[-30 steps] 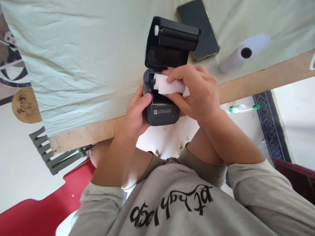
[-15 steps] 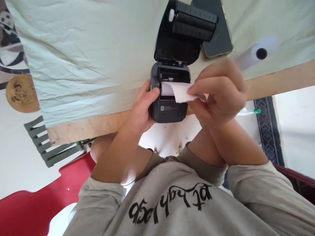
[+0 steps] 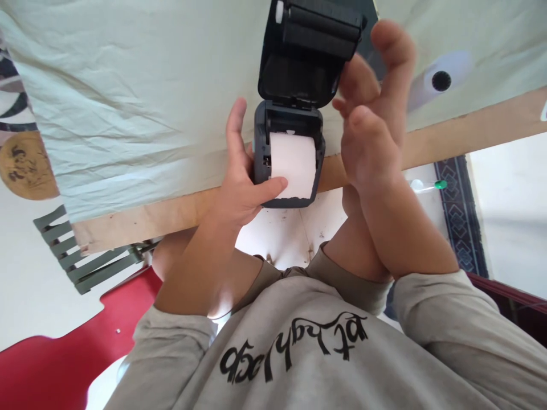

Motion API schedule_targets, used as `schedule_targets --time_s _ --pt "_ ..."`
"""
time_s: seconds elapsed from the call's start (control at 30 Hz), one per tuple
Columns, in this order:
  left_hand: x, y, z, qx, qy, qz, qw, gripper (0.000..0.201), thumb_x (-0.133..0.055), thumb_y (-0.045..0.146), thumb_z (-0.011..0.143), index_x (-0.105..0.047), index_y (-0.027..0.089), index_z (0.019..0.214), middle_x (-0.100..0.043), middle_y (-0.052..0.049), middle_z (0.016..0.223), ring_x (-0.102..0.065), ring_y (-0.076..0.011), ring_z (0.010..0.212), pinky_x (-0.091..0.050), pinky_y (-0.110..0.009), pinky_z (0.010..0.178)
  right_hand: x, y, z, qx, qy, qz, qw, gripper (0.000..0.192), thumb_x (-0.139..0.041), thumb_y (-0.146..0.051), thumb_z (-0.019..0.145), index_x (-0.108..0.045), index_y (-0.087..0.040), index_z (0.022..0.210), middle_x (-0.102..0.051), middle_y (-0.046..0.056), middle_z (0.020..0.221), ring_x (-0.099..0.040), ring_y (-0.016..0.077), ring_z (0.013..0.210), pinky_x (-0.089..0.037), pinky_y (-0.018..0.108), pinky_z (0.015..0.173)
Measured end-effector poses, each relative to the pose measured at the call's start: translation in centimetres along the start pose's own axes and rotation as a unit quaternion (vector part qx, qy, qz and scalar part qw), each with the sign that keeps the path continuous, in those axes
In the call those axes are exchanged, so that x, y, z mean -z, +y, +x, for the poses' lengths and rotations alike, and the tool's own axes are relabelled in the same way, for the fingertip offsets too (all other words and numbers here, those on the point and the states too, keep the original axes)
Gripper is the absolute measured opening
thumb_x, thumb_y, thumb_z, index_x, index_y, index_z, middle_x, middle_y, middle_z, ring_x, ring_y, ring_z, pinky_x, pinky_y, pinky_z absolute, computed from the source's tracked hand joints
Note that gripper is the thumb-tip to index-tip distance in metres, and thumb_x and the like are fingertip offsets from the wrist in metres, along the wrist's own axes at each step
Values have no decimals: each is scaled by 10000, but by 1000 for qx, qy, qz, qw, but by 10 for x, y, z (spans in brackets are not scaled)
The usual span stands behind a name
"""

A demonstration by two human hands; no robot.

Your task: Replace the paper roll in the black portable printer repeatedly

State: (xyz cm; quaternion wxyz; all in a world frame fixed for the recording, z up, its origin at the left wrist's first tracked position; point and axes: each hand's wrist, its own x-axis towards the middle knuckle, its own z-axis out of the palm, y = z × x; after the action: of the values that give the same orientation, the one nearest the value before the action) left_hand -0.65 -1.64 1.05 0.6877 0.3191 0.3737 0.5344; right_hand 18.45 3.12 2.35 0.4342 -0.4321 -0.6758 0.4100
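Thermal paper roll (image 3: 293,165) sits in the bay of the portable receipt printer (image 3: 287,156), free end drawn out over the front lip. Left hand (image 3: 239,191) wraps the printer body from the side, thumb pinning the paper tail flat on the front edge; index finger points up alongside the case. Right hand (image 3: 374,125) is off everything, fingers spread and loose, hovering just beside the hinged lid (image 3: 305,51), which stands open above the grip.

Handling call: the paper is light, thin, creases and tears easily, so hold the tail by its edge with flat finger pressure. Printer looks like stiff plastic, small, easy to steady by its sides; it hangs partly over the table edge (image 3: 448,139).

Beyond the right hand: spare paper roll (image 3: 436,82) on the pale tablecloth (image 3: 128,85). A smartphone's corner (image 3: 371,31) peeks out behind the lid.
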Motion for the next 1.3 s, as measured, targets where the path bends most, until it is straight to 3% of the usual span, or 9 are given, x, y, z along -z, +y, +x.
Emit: schedule_targets --time_s 0.1,0.2,0.3,0.4,0.5,0.7,0.9,1.07,1.3 --pt "-1 0 0 -10 11 -1 1000 1187 -898 175 577 -239 415 1535 -717 -4 1170 -623 -323 1232 -549 -383 856 1 5 4 26 33 188 981 470 -402 -490 878 -274 -372 1315 -563 -29 1414 -513 186 1375 -453 396 1098" --pt "0 -2 0 -24 11 10 1000 1130 -894 160 591 -286 384 1517 -687 -18 1260 -597 -299 1266 -547 -359 886 1 11 3 4 55 210 976 367 -472 -424 910 -421 -330 1260 -585 -10 1352 -557 159 1321 -497 318 1031" --pt "1 -5 0 -42 -8 9 999 1046 -902 175 591 -373 391 1467 -630 -2 1375 -564 -294 1312 -545 -357 939 -4 12 0 1 -2 182 983 467 -572 -504 892 -439 -283 1282 -554 40 1357 -590 195 1255 -523 338 1031" --pt "2 -7 -1 -83 -30 6 996 799 -857 304 690 -483 405 1388 -589 19 1424 -517 -274 1382 -522 -377 1035 -12 7 -6 13 -100 137 985 616 -629 -558 862 -377 -270 1345 -548 69 1326 -643 200 1089 -576 369 949" --pt "4 -7 -4 -89 -24 38 995 585 -780 356 780 -560 363 1322 -584 -5 1432 -541 -272 1367 -524 -381 1054 -18 4 -11 39 -137 99 985 709 -674 -558 834 -310 -285 1378 -551 78 1292 -628 217 1097 -598 372 883" --pt "5 0 -7 -19 17 71 997 628 -840 311 702 -593 316 1280 -702 -39 1198 -644 -316 1218 -582 -373 907 -19 8 -13 58 -134 57 988 737 -640 -615 845 -280 -296 1404 -559 85 1268 -630 219 1040 -604 350 771" --pt "-5 -1 0 -13 41 4 999 438 -673 540 830 -642 252 1159 -717 -63 1175 -603 -304 1294 -585 -388 934 -18 8 -14 40 -111 27 993 705 -571 -641 888 -286 -289 1429 -593 77 1241 -629 225 1081 -588 388 895" --pt "-6 -3 5 23 77 -12 997 422 -526 583 923 -681 217 1068 -741 -78 1127 -582 -292 1326 -578 -407 989 -14 6 -13 75 -40 -53 995 561 -508 -619 918 -415 -313 1379 -523 90 1403 -556 270 1264 -540 454 1033" --pt "-6 1 6 -13 99 -18 995 249 -589 443 937 -674 219 868 -754 -28 884 -628 -270 1271 -577 -386 1015 -8 5 -10 137 -97 -65 984 645 -582 -551 893 -367 -305 1449 -482 96 1471 -556 276 1274 -522 471 1078"
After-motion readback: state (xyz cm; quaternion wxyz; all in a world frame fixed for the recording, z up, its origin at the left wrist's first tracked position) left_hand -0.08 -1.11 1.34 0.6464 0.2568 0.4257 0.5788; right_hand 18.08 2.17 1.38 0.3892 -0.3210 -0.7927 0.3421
